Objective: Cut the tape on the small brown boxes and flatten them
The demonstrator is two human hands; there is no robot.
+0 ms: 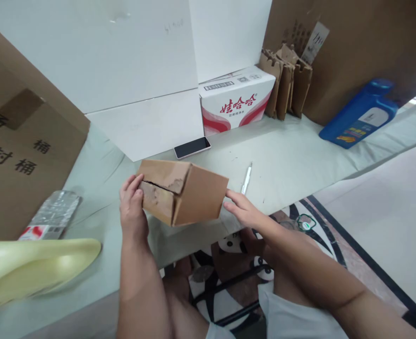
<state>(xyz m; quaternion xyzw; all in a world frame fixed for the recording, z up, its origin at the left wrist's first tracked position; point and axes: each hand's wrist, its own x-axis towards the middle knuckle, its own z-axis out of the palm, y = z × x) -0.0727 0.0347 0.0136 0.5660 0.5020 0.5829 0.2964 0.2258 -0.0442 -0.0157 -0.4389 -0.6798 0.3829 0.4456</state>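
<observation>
A small brown cardboard box (pixel 203 195) is held tilted over the front part of the table, its flapped side facing left. The flaps meet at a dark gap, and their surface looks torn in patches. My left hand (pixel 133 202) grips the box's left end, fingers on top and thumb against the flap. At the right end, my right hand (pixel 241 206) has its fingers stretched toward the box edge; the fingertips are at or very near it. A slim white pen-like tool (pixel 246 178) lies on the table just beyond my right hand.
Behind the box lies a phone (pixel 193 147), before a white and red carton (pixel 236 101). Folded cardboard pieces (pixel 285 84) and a blue bottle (pixel 359 113) stand right. At left are a large carton (pixel 20 141), a silvery packet (pixel 54 212) and a pale yellow curved object (pixel 45 268).
</observation>
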